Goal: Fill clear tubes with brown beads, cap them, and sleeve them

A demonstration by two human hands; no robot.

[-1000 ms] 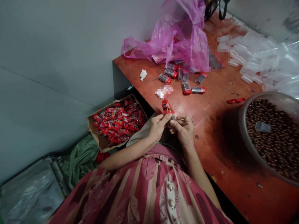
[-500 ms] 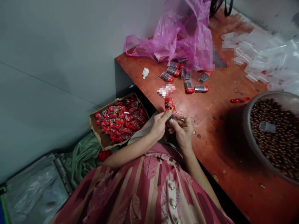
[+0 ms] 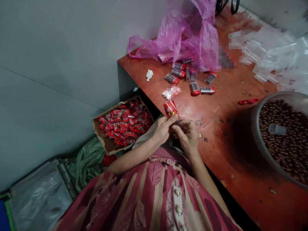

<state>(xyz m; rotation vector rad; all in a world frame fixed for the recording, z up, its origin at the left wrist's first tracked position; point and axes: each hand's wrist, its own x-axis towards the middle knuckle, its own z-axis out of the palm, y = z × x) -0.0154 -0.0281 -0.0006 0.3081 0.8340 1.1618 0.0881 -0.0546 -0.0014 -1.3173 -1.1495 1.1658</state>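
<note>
A small, glossy, red printed packet [image 3: 171, 108] is held by two bare hands near the centre of the frame.
The packet is pinched between thumb and fingers of the left hand [image 3: 162, 130], nearly closed; its dark lower end, mostly hidden, is gripped by the bent thumb and curled fingers of the right hand [image 3: 187, 136]; left of centre, many small red packets [image 3: 126, 123] are held in an open brown cardboard box [image 3: 104, 141]; above the hands, clear capsules with red caps and dark contents [image 3: 195, 89] are scattered on a worn orange-red tabletop [image 3: 211, 112], beside a crumpled translucent pink plastic bag [image 3: 166, 35]; at the right edge, glossy dark-brown balls [image 3: 284, 157] and a small clear cup [image 3: 277, 129] are contained in a round grey translucent tub [image 3: 256, 123].
</note>
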